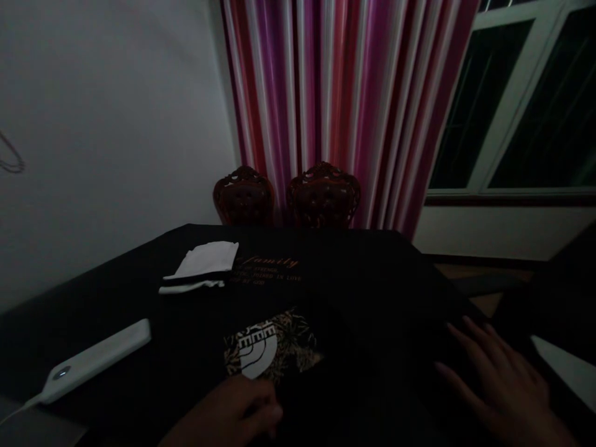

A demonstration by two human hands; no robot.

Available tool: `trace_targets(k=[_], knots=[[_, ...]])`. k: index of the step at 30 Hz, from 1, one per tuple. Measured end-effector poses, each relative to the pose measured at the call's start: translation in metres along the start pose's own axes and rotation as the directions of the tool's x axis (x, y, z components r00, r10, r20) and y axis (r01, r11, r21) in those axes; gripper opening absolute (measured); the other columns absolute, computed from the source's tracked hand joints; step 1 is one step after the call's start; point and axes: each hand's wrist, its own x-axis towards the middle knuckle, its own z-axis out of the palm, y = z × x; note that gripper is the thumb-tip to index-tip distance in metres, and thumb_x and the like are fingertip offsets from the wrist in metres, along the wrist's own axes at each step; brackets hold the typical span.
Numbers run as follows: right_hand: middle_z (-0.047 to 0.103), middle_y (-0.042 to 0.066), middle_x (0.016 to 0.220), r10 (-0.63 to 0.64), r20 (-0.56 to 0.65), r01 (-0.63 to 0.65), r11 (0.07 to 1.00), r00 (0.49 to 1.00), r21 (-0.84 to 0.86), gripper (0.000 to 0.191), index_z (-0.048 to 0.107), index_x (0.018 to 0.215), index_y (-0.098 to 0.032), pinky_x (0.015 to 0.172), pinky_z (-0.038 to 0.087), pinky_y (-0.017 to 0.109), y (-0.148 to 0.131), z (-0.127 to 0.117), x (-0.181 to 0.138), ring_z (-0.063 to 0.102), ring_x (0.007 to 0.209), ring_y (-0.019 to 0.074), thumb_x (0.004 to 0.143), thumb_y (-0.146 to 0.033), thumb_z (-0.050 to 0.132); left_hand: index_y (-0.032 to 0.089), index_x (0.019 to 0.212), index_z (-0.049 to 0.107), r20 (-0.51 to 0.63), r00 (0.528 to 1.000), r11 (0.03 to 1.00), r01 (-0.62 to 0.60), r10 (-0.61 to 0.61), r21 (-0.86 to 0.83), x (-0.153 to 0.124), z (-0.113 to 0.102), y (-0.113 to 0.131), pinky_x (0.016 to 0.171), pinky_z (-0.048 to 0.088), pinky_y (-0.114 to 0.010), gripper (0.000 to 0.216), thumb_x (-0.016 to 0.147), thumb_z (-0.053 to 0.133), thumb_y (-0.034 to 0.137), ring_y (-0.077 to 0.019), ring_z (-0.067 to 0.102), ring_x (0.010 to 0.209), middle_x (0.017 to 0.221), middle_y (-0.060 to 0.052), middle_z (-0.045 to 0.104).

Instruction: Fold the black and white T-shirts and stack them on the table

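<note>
A black garment (298, 360) with a patterned print and a white logo lies on the dark-covered table in front of me. Below the print, my left hand (235, 413) is closed, its fingers curled and pressed together on the black cloth. My right hand (500, 382) rests at the right with fingers stretched out and spread, palm down over dark fabric. Dim light blends the garment into the table cover, so its outer edges are hard to make out.
A folded white cloth item (205, 264) with a dark band lies farther back on the black tablecloth (354, 261). At the left is a white power strip-like device (97, 360) with a cable. Two carved chairs (323, 195) stand behind the table, before striped curtains (335, 93).
</note>
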Motion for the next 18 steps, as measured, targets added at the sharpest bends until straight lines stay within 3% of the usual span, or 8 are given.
trace_targets(k=[2,4,8,10,13,16,18], knots=[[0.049,0.009,0.138,-0.074,0.123,0.071,0.997,0.99,0.029,0.047,0.062,0.119,-0.034,0.096,0.036,0.063,-0.031,-0.01,0.001,0.037,0.131,0.0389,0.083,-0.06,0.046,0.025,0.081,0.066,-0.018,0.999,0.999,0.032,-0.031,0.033,-0.001,0.009,0.007,0.074,0.041,-0.028,0.039,0.094,0.039,0.05,-0.0171,0.061,0.085,0.083,0.001,0.069],[0.058,0.01,0.124,-0.126,0.314,0.098,0.99,0.941,0.103,0.037,0.069,0.1,-0.028,0.094,0.041,0.055,-0.064,-0.016,-0.001,0.047,0.12,0.0342,0.089,-0.054,0.044,0.025,0.082,0.064,-0.065,0.997,0.994,0.04,-0.033,0.101,0.004,0.017,0.019,0.073,0.041,-0.03,0.04,0.093,0.039,0.054,-0.0194,0.061,0.086,0.085,-0.001,0.068],[0.063,0.008,0.093,-0.137,0.579,-0.028,0.963,0.804,0.267,0.029,0.066,0.081,-0.022,0.085,0.045,0.045,-0.108,-0.015,-0.015,0.056,0.091,0.0251,0.09,-0.043,0.047,0.025,0.091,0.062,-0.101,0.991,0.991,-0.073,0.085,0.115,0.015,0.049,0.051,0.085,0.04,-0.034,0.033,0.094,0.039,0.049,-0.0218,0.058,0.098,0.103,-0.004,0.065],[0.062,0.008,0.095,-0.16,0.612,-0.127,0.908,0.774,0.398,0.021,0.064,0.085,-0.021,0.087,0.046,0.041,-0.12,-0.012,-0.024,0.056,0.092,0.0235,0.087,-0.038,0.051,0.024,0.094,0.059,-0.11,0.985,0.99,-0.13,0.135,0.047,0.021,0.068,0.066,0.088,0.04,-0.034,0.031,0.095,0.037,0.046,-0.0216,0.057,0.1,0.105,-0.005,0.064],[0.06,0.008,0.107,-0.236,0.555,-0.213,0.75,0.798,0.626,0.023,0.064,0.097,-0.021,0.093,0.045,0.036,-0.134,-0.012,-0.034,0.055,0.103,0.0215,0.09,-0.035,0.047,0.024,0.096,0.056,-0.198,0.978,0.995,-0.076,0.062,-0.062,0.03,0.091,0.078,0.084,0.041,-0.034,0.032,0.093,0.037,0.05,-0.0217,0.059,0.095,0.1,-0.006,0.064],[0.059,0.007,0.109,-0.339,0.51,-0.223,0.616,0.791,0.755,0.029,0.066,0.102,-0.022,0.092,0.046,0.032,-0.145,-0.016,-0.038,0.056,0.103,0.0188,0.094,-0.035,0.041,0.023,0.09,0.054,-0.281,0.959,0.995,0.001,-0.029,-0.1,0.036,0.1,0.078,0.078,0.041,-0.033,0.03,0.091,0.042,0.051,-0.022,0.06,0.089,0.093,-0.006,0.065],[0.059,0.007,0.107,-0.335,0.515,-0.247,0.595,0.789,0.765,0.029,0.067,0.101,-0.022,0.089,0.046,0.031,-0.148,-0.016,-0.038,0.058,0.099,0.0181,0.093,-0.036,0.044,0.023,0.087,0.053,-0.303,0.953,0.994,-0.015,-0.02,-0.11,0.038,0.101,0.072,0.076,0.041,-0.031,0.023,0.092,0.041,0.043,-0.0204,0.06,0.087,0.091,-0.004,0.064]])
